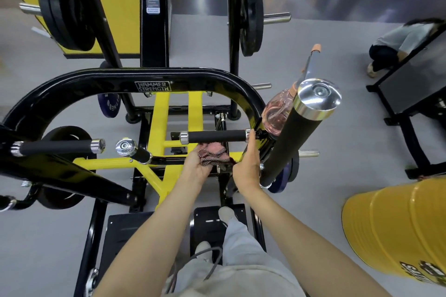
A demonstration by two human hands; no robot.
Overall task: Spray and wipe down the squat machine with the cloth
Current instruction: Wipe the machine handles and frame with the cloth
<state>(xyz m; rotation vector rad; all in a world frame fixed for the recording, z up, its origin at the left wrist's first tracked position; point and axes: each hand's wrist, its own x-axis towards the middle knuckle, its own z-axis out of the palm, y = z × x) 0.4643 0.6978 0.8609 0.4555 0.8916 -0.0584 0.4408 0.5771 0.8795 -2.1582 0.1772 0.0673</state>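
The black and yellow squat machine [154,79] fills the middle of the view. My left hand [195,166] holds a bunched pink cloth [212,152] just below the short horizontal foam grip [217,136]. My right hand [246,169] is at that grip's right end, with its thumb up against the chrome collar and its fingers round the black frame tube. A clear pink spray bottle [277,113] with an orange nozzle sits wedged on the frame behind the thick upright grip [289,132]; neither hand touches it.
Black weight plates [65,12] hang on pegs at the back left and back right. A yellow drum [398,229] stands at the right. Another person [400,43] crouches at the far right beside a black bench frame [415,113]. My feet are on the black footplates [125,229].
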